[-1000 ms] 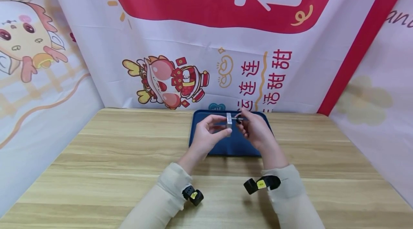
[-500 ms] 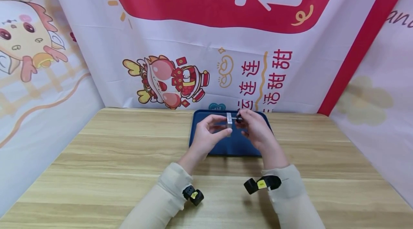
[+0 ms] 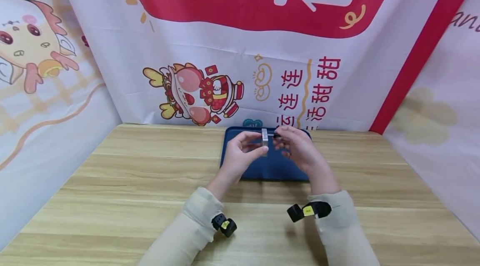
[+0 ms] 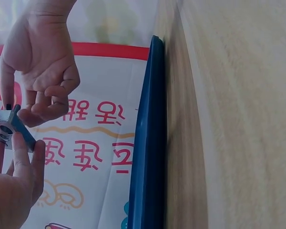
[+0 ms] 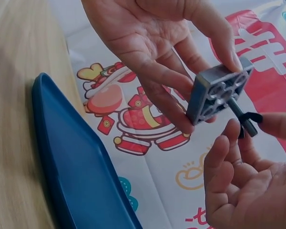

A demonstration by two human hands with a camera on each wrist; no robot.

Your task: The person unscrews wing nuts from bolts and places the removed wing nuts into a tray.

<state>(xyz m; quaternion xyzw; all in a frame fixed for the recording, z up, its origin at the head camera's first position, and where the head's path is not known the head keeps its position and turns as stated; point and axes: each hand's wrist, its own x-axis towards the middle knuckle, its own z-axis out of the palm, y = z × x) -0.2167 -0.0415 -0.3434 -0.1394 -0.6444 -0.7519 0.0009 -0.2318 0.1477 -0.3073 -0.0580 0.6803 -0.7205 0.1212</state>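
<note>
A small grey metal block [image 5: 214, 90] with round recesses stands on edge in my left hand [image 3: 236, 155], gripped between thumb and fingers above the tray. From its recessed face a thin metal rod [image 5: 236, 108] sticks out towards my right hand [image 3: 298, 147]. Near the rod's free end sits a black piece with curved wings [image 5: 251, 117], and the right thumb and index fingertips pinch it from either side. The remaining right fingers curl loosely below. Seen from the left wrist, the block [image 4: 22, 130] shows round holes on its opposite face, with left fingertips against it.
A blue tray [image 3: 258, 170] lies under both hands at the back of the wooden table [image 3: 150, 174]. Just behind it hangs a printed cloth [image 3: 210, 45]. Black camera straps [image 3: 322, 210] sit on both sleeves.
My right fingers have shifted around the black piece and straightened somewhat, covering more of the rod's end. The left hand keeps its grip on the block, almost in place.
</note>
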